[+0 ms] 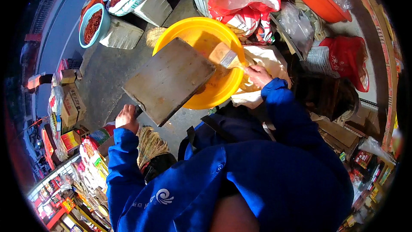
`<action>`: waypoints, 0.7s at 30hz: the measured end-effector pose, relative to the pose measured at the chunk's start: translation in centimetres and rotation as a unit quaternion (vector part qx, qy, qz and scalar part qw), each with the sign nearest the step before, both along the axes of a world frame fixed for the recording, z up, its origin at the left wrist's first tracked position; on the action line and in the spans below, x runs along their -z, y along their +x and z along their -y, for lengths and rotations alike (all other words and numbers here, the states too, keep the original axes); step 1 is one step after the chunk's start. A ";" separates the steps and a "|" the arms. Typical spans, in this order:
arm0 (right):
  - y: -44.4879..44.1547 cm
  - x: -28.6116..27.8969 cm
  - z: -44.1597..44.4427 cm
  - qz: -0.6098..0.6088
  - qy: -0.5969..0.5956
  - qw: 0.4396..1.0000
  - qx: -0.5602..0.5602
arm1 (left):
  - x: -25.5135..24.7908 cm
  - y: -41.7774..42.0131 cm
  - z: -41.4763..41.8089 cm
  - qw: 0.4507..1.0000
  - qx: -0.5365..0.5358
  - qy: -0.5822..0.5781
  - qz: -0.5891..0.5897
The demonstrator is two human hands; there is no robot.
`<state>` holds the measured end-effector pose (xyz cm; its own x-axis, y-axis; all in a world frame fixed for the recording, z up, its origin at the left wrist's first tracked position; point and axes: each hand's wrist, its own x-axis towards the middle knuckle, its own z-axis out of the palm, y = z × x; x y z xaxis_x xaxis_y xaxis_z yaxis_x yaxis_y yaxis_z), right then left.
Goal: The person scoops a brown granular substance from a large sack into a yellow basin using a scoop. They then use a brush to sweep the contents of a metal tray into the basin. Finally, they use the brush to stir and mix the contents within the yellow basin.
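My left hand (127, 118) grips the dark handle of a wide, flat metal dustpan or scoop (169, 80), whose exact kind I cannot tell. Its far part overlaps the left side of a large yellow plastic basin (196, 25). In my right hand (258, 76), at the basin's right rim, is a broad flat brush (225, 56) with pale bristles and a metal band. The brush hangs over the basin, bristles pointing left, and casts a shadow inside. Reddish residue shows on the basin's floor, part of which the metal piece hides.
Upper left, a light-blue basin (104, 22) and a white sack (128, 3) hold dried red material. A straw broom (151, 145) stands near my left forearm. Right of the yellow basin lie a white sack (273, 58) and a red bag (351, 58). Boxes (72, 103) stand at left.
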<state>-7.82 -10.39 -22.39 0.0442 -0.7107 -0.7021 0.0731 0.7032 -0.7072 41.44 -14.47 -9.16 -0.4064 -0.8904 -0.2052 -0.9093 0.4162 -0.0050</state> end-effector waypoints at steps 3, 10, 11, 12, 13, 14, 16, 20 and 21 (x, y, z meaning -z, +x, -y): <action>1.7 2.0 0.0 0.017 -0.107 0.994 0.026 | 0.6 0.9 -0.2 1.000 -0.008 -0.011 0.004; 7.8 -3.4 -0.2 0.018 -0.226 0.944 -0.241 | -0.1 1.2 -0.6 0.998 -0.014 -0.059 0.029; 6.7 1.3 -0.5 -0.011 -0.292 0.940 -0.176 | -0.5 0.7 0.2 0.997 0.002 -0.073 0.027; 5.6 0.5 -0.1 0.027 -0.179 0.977 -0.109 | -0.8 1.1 -0.2 0.996 0.000 -0.083 0.032; 4.8 -0.2 0.5 0.063 -0.062 0.995 -0.041 | -0.9 1.5 -0.6 0.995 -0.010 -0.093 0.031; 4.6 0.2 1.0 0.048 -0.070 0.996 0.015 | -1.2 1.5 -0.6 0.994 -0.012 -0.102 0.029; 5.1 -2.3 2.0 0.050 -0.056 0.996 0.045 | -1.3 1.9 -1.3 0.992 -0.029 -0.112 0.044; 11.4 -5.7 2.9 0.143 -0.146 0.973 -0.107 | -0.9 1.0 -1.1 0.994 -0.029 -0.098 0.049; 13.0 -5.6 2.8 0.094 -0.221 0.958 -0.157 | -1.0 0.6 -1.2 0.993 -0.027 -0.100 0.053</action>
<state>5.22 -13.23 -16.77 0.4007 -0.8678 -0.2938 0.0627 0.3459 -0.9362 42.01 -13.24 -8.20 -0.3433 -0.9373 -0.0606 -0.9198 0.3485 -0.1801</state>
